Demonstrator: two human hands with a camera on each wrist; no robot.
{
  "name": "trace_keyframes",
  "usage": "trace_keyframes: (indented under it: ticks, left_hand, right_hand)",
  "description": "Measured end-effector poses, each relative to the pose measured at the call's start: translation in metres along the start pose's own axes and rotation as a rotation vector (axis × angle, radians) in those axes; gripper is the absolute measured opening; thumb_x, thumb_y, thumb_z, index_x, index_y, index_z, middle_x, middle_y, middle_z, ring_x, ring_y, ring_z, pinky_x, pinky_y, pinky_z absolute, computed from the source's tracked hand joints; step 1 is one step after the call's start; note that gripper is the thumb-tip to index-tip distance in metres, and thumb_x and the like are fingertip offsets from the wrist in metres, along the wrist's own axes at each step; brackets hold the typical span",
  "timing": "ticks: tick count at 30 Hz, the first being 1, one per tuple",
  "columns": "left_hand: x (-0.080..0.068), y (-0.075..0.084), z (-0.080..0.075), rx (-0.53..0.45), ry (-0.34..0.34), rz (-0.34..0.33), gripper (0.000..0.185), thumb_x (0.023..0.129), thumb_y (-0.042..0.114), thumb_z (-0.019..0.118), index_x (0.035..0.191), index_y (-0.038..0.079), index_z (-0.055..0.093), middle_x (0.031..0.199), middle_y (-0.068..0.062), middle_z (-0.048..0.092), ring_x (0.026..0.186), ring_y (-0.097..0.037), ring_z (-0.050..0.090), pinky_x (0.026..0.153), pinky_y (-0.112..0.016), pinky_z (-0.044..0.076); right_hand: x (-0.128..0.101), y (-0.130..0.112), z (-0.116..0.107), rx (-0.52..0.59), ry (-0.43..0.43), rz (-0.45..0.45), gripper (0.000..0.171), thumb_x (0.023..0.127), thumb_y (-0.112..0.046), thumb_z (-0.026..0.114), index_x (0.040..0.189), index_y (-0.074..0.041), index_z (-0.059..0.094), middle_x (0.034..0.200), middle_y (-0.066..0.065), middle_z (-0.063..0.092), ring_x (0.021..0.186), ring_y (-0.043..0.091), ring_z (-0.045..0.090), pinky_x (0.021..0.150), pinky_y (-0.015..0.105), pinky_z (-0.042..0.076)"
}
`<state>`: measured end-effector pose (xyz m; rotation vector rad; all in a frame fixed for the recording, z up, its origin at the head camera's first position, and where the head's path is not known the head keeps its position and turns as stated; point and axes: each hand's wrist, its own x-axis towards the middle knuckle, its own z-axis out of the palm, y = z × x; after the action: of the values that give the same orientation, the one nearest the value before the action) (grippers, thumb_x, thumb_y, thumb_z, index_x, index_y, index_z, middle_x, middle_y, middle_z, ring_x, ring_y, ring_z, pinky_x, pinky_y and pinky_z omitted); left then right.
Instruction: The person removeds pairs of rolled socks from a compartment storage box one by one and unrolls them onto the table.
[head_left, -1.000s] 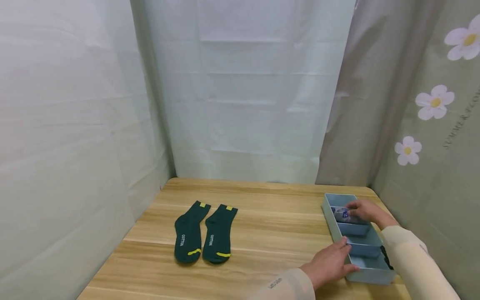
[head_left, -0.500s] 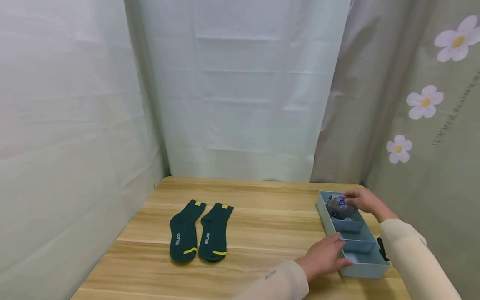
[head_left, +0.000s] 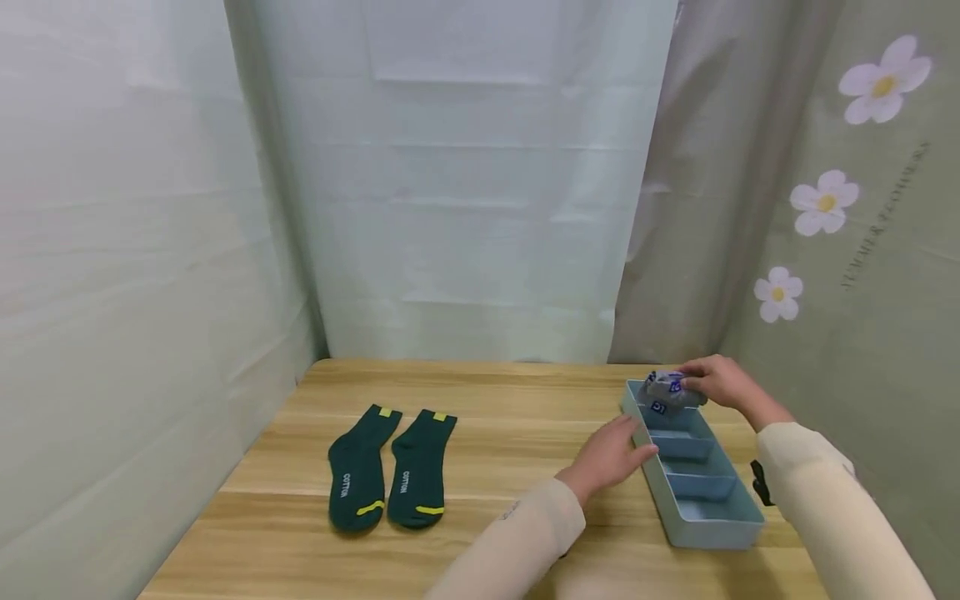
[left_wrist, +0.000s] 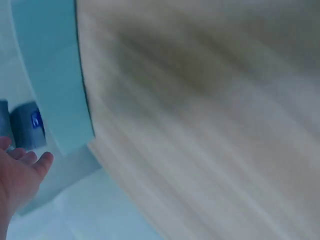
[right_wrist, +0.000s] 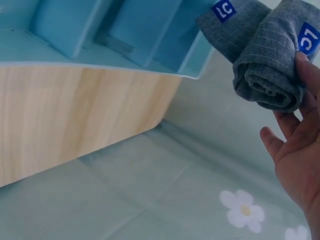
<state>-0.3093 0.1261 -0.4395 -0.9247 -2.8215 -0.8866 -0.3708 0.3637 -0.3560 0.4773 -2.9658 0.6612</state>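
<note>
My right hand [head_left: 726,385] pinches a rolled pair of grey socks [head_left: 664,393] with blue labels, raised at the far end of the pale blue divided box [head_left: 712,535]. In the right wrist view the roll [right_wrist: 267,75] shows its coiled end, with thumb and fingers on one side of it. My left hand [head_left: 606,457] is beside the box's left wall, fingers extended close to the rim; whether they touch it I cannot tell. Two dark green socks, a left one [head_left: 358,471] and a right one [head_left: 420,471], lie flat side by side on the table's left.
The wooden table [head_left: 510,417] has a back edge against a pale hanging sheet [head_left: 480,208]. A green curtain with white flowers [head_left: 825,202] hangs close on the right. Dividers [head_left: 701,487] split the box into several compartments.
My right hand has lifted the rolled grey socks up and away from the box's far compartment. My left hand has moved from the near part of the box's side towards the far part.
</note>
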Motion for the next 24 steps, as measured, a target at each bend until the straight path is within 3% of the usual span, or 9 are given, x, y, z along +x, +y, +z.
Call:
trace_keyframes:
  ticks: [9,17,24]
  left_hand:
    - [0.029,-0.015,-0.036,-0.185,0.141,-0.096,0.057,0.105,0.043,0.045,0.148,0.006,0.046,0.149,-0.010,0.048,0.137,-0.023,0.044,0.112,-0.034,0.034]
    - [0.033,-0.031,-0.066,-0.307,0.207,-0.157,0.057,0.107,0.044,0.034,0.148,0.005,0.045,0.146,-0.013,0.050,0.135,-0.028,0.046,0.110,-0.040,0.037]
    - [0.029,-0.049,-0.072,-0.456,0.212,-0.190,0.059,0.106,0.052,0.027,0.134,0.011,0.059,0.116,-0.007,0.065,0.101,-0.020,0.060,0.089,-0.041,0.049]
  right_hand:
    - [0.006,-0.034,-0.013,0.003,-0.011,-0.011,0.025,0.097,-0.009,0.063,0.117,0.005,0.069,0.099,0.017,0.071,0.082,0.025,0.061,0.076,0.045,0.054]
    - [0.022,-0.066,0.007,0.051,-0.040,-0.078,0.025,0.096,-0.008,0.064,0.117,0.003,0.070,0.101,0.015,0.071,0.083,0.023,0.063,0.078,0.044,0.056]
    - [0.034,-0.090,0.024,0.071,-0.063,-0.143,0.025,0.096,-0.009,0.064,0.118,0.003,0.070,0.102,0.013,0.072,0.085,0.021,0.065,0.079,0.045,0.055]
